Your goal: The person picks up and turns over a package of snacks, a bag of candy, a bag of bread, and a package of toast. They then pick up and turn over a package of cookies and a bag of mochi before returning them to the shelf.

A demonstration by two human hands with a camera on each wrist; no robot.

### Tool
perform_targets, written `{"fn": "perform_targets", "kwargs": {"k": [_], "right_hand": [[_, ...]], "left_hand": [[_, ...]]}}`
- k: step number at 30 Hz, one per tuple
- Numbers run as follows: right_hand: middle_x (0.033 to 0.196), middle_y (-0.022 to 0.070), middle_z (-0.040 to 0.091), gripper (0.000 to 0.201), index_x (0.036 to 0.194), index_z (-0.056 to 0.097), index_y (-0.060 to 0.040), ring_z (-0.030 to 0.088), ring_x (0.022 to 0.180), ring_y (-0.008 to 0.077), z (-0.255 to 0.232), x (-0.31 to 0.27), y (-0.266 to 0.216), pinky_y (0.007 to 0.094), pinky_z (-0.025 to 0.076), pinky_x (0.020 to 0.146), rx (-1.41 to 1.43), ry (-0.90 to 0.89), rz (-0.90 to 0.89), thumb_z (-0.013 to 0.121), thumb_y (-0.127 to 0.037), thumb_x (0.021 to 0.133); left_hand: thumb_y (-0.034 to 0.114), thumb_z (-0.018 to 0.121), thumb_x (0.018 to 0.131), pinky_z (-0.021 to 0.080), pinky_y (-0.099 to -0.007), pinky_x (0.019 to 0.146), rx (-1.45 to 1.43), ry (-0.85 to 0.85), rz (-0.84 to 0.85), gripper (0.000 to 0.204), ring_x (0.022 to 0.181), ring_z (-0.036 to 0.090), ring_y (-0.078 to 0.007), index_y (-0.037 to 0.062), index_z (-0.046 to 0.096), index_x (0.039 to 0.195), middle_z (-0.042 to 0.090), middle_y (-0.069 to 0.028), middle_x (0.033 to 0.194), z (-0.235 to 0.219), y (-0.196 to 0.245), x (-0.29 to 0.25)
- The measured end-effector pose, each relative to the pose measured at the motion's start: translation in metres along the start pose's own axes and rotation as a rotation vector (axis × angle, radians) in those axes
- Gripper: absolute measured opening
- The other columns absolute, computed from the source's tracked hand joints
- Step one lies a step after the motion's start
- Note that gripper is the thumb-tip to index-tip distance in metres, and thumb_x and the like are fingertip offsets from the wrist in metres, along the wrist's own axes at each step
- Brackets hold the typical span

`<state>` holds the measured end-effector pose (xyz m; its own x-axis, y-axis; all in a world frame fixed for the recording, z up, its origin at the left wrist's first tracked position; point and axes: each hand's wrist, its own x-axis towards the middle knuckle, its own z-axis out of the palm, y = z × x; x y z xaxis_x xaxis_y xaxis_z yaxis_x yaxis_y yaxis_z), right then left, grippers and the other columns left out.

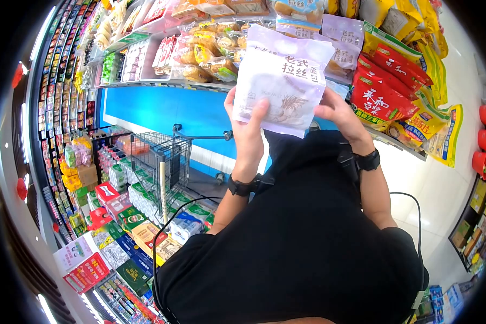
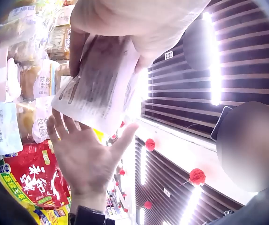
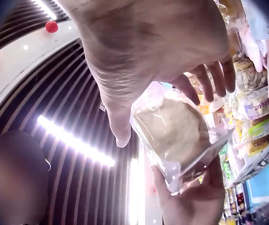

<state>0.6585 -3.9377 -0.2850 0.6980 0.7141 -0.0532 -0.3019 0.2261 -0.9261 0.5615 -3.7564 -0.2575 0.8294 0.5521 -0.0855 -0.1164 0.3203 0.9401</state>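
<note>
A pale lilac bag of bread (image 1: pixel 281 81) is held up at chest height before the shelf. My left hand (image 1: pixel 248 127) grips its left side, thumb across the front and fingers behind. At its lower right, my right hand (image 1: pixel 345 116) touches the bag's edge with relaxed fingers. In the left wrist view the bag (image 2: pixel 101 79) hangs between the gripping left hand (image 2: pixel 139 18) and the spread right hand (image 2: pixel 85 161). The right wrist view shows bread through the clear side of the bag (image 3: pixel 172 131), beneath the right hand (image 3: pixel 158 51).
Packaged breads (image 1: pixel 205 48) fill the shelf behind the bag, with red soy milk bags (image 1: pixel 380 94) to the right. A wire shopping cart (image 1: pixel 162 162) stands at left, near stacked drink cartons (image 1: pixel 132 216). Similar lilac bags (image 1: pixel 343 40) sit on the shelf.
</note>
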Motion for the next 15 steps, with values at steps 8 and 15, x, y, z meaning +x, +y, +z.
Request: {"fn": "perform_targets", "kwargs": {"k": [8, 15], "right_hand": [[0.118, 0.0104, 0.060, 0.066, 0.127, 0.051, 0.0008, 0.054, 0.110, 0.0194, 0.015, 0.002, 0.005, 0.0335, 0.038, 0.100, -0.001, 0.133, 0.026, 0.077, -0.028, 0.073], [0.117, 0.0113, 0.061, 0.060, 0.124, 0.053, 0.0016, 0.054, 0.111, 0.0196, 0.004, -0.001, 0.005, 0.0332, 0.037, 0.100, -0.018, 0.144, -0.014, 0.074, -0.025, 0.075]], "left_hand": [[0.012, 0.071, 0.083, 0.035, -0.0329, 0.101, -0.052, -0.061, -0.086, 0.068, 0.116, 0.046, -0.0180, 0.0027, 0.028, 0.135, 0.046, -0.0106, 0.124, -0.003, -0.004, -0.004], [0.014, 0.069, 0.083, 0.034, -0.0359, 0.103, -0.126, -0.146, -0.189, 0.069, 0.118, 0.046, -0.0203, 0.0030, 0.027, 0.136, 0.047, -0.0134, 0.125, -0.011, 0.022, -0.011]]}}
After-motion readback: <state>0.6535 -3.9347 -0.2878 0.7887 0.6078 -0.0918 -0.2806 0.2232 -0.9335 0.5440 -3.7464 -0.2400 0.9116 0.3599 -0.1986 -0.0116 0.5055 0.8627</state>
